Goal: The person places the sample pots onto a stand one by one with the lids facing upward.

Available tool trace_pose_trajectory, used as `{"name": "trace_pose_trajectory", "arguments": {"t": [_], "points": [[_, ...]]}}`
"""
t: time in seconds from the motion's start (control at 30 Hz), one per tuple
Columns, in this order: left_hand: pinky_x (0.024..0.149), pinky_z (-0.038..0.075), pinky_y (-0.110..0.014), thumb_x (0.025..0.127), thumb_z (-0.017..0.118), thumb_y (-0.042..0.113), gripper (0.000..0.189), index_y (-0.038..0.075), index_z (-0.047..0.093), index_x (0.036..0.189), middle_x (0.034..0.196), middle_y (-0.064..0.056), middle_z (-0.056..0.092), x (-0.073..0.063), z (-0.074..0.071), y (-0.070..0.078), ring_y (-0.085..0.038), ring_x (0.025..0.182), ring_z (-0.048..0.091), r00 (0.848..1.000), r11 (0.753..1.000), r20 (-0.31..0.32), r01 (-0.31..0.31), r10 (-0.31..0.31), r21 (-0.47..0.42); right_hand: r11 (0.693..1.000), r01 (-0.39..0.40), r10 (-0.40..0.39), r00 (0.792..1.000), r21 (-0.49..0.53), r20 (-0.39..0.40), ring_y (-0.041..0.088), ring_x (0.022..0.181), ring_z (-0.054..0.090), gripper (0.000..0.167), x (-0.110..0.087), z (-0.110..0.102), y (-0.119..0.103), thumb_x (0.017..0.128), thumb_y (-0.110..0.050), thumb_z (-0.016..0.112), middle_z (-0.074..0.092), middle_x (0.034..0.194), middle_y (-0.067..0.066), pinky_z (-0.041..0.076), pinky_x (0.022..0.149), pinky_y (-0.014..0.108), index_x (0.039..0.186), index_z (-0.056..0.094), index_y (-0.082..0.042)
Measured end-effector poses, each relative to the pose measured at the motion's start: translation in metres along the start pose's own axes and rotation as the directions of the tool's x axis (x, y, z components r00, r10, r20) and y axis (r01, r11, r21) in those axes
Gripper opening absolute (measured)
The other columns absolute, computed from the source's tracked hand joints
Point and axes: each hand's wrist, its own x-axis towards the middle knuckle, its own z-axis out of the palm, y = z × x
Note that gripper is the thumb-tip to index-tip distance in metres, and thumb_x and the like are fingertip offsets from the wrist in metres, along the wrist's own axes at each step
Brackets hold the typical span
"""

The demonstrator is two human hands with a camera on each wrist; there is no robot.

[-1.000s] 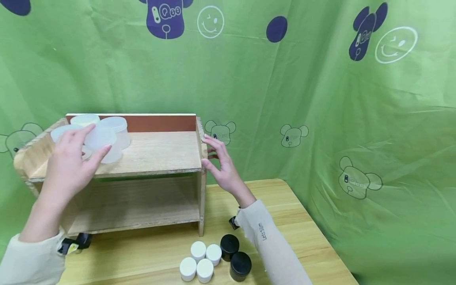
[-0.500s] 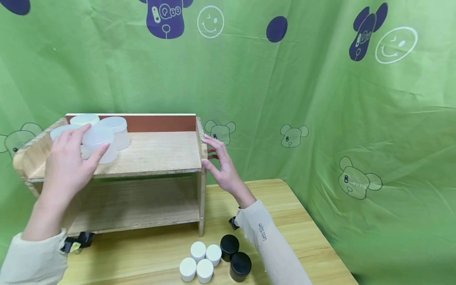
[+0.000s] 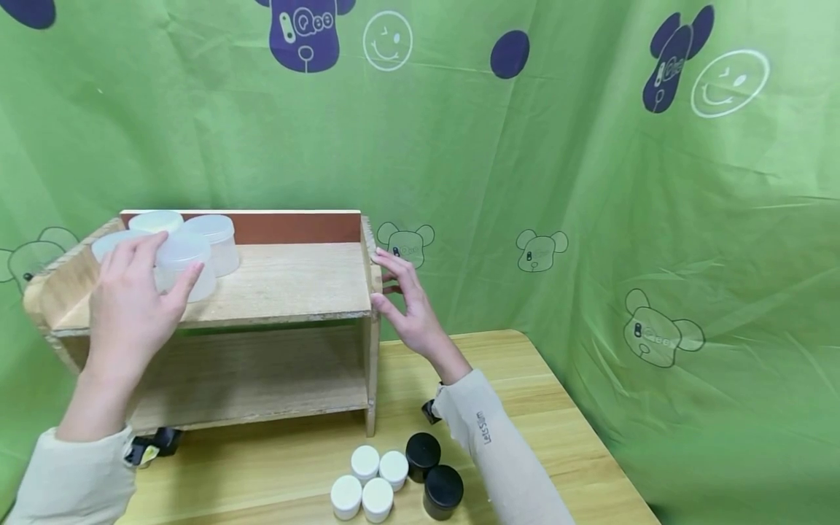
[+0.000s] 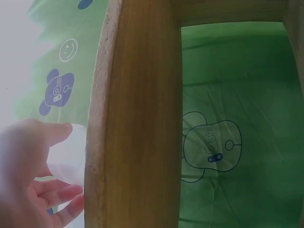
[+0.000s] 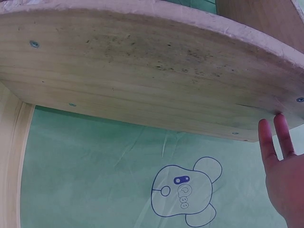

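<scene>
As this frosted lidded tub [image 3: 186,251] looks light, my half-spread left grip [image 3: 134,292] pinches its sides; my right grip [image 3: 413,305] is uncurled.

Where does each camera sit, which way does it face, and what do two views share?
Head: worn on the head, facing forward and down at the shelf; left hand, right hand, sleeves show.
Left wrist: worn there, facing shelf and tub; left hand shows.
Right wrist: worn there, facing shelf and curtain; right hand shows.
Head and left wrist share the tub.
</scene>
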Motion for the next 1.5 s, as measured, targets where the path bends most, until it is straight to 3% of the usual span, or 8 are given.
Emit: {"name": "trace_pose_trajectory", "arguments": {"t": [0.23, 0.43, 0.63, 0.9, 1.1, 1.5], "points": [[0.107, 0.037, -0.069, 0.094, 0.074, 0.027, 0.061, -0.006, 0.056, 0.142, 0.141, -0.034, 0.053, 0.000, 0.003, -0.003, -0.054, 0.131, 0.047, 0.999, 1.000, -0.041, -0.009, 0.009, -0.009, 1.000, -0.010, 0.010, 1.000, 0.006, 0.001, 0.034, 0.117, 0.057, 0.068, 0.001, 0.000, 0.000, 0.104, -0.056, 0.051, 0.033, 0.166, 0.005, 0.053, 0.102, 0.053, 0.155, 0.038, -0.013], [0.103, 0.039, -0.069, 0.093, 0.075, 0.024, 0.059, -0.006, 0.057, 0.140, 0.139, -0.033, 0.055, 0.000, 0.003, -0.004, -0.054, 0.128, 0.048, 0.998, 1.000, -0.056, -0.017, 0.017, -0.012, 1.000, 0.003, -0.003, 1.000, 0.010, 0.000, 0.033, 0.117, 0.057, 0.056, 0.001, 0.002, 0.001, 0.104, -0.028, 0.058, 0.033, 0.166, 0.006, 0.053, 0.101, 0.050, 0.155, 0.039, -0.014], [0.102, 0.039, -0.069, 0.094, 0.074, 0.024, 0.058, -0.006, 0.057, 0.141, 0.140, -0.033, 0.055, 0.000, 0.002, -0.005, -0.054, 0.128, 0.048, 0.998, 1.000, -0.055, -0.014, 0.013, -0.008, 1.000, 0.010, -0.010, 1.000, 0.019, -0.005, 0.036, 0.117, 0.057, 0.061, 0.003, 0.003, 0.001, 0.098, -0.009, 0.061, 0.032, 0.165, 0.011, 0.053, 0.101, 0.053, 0.155, 0.038, -0.010], [0.102, 0.039, -0.070, 0.095, 0.074, 0.025, 0.059, -0.005, 0.056, 0.142, 0.142, -0.033, 0.054, 0.000, 0.002, -0.006, -0.054, 0.128, 0.048, 0.999, 1.000, -0.042, -0.003, 0.003, 0.000, 1.000, 0.010, -0.010, 1.000, 0.008, -0.002, 0.033, 0.117, 0.057, 0.058, 0.004, 0.003, 0.003, 0.102, -0.022, 0.060, 0.033, 0.165, 0.008, 0.054, 0.102, 0.046, 0.155, 0.039, -0.012], [0.102, 0.039, -0.069, 0.094, 0.075, 0.023, 0.059, -0.005, 0.056, 0.142, 0.141, -0.032, 0.054, -0.001, 0.002, -0.005, -0.053, 0.126, 0.049, 0.998, 1.000, -0.056, -0.029, 0.029, -0.002, 1.000, 0.002, -0.002, 1.000, 0.015, 0.000, 0.036, 0.117, 0.057, 0.057, 0.003, 0.002, 0.002, 0.105, -0.034, 0.057, 0.032, 0.166, 0.006, 0.054, 0.103, 0.044, 0.156, 0.039, -0.014], [0.092, 0.043, -0.065, 0.092, 0.077, 0.020, 0.062, -0.001, 0.054, 0.146, 0.143, -0.030, 0.055, -0.012, -0.002, 0.000, -0.049, 0.118, 0.052, 0.994, 0.997, -0.086, -0.068, 0.066, -0.019, 1.000, -0.005, 0.006, 1.000, 0.021, -0.002, 0.038, 0.117, 0.056, 0.056, 0.001, 0.002, 0.003, 0.103, -0.022, 0.058, 0.032, 0.166, 0.006, 0.053, 0.102, 0.048, 0.155, 0.039, -0.014]]}}
